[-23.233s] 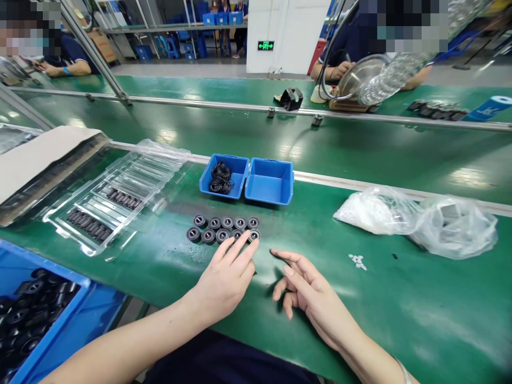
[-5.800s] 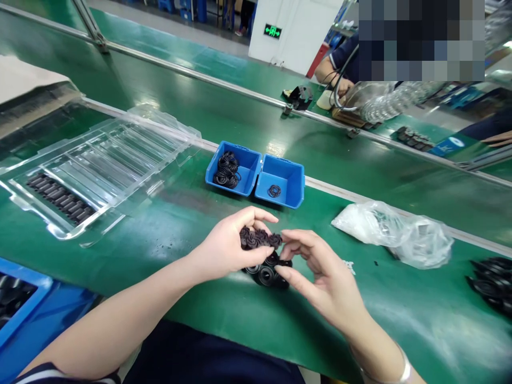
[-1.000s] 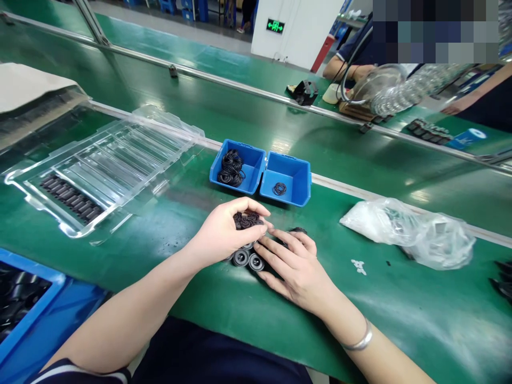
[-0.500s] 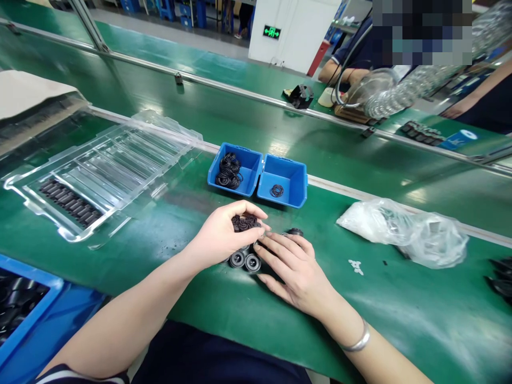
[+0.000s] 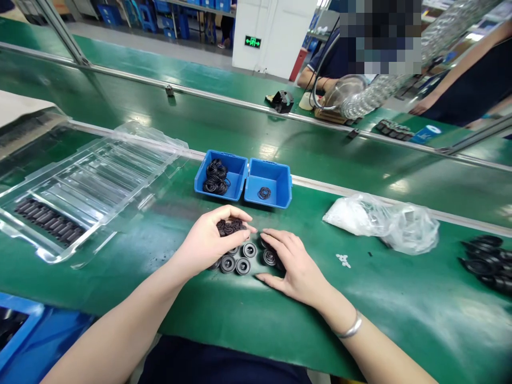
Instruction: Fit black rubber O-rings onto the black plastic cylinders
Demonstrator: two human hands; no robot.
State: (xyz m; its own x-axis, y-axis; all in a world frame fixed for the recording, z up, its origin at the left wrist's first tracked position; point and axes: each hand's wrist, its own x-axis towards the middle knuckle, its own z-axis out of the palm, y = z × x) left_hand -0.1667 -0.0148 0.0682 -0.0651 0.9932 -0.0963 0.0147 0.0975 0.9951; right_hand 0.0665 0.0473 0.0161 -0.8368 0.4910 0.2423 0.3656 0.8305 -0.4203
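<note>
At the far left, a blue crate [image 5: 16,336] sits at the tabletop's near edge, its contents mostly out of frame. Beyond it lies a clear plastic tray [image 5: 92,181] with a row of dark parts [image 5: 48,221] in its near channel. The green tabletop [image 5: 248,320] carries everything else.

My left hand [image 5: 204,242] is cupped and closed around a bunch of black rubber rings [image 5: 229,226], held just above the tabletop. Directly beneath and beside it stand the black round caps [image 5: 236,261], grouped close together on the tabletop. Behind them are two blue bins side by side: the left bin [image 5: 234,165] holds a pile of rings, the right bin [image 5: 280,178] only a few.

My right hand [image 5: 292,264] lies flat and open, fingertips resting on the caps at the right of the group, gripping nothing. A metal bangle [image 5: 349,329] sits on that wrist.

Further right lies a crumpled clear plastic bag [image 5: 384,221], with small white bits [image 5: 343,260] near it. More black parts [image 5: 486,258] lie at the far right edge.
</note>
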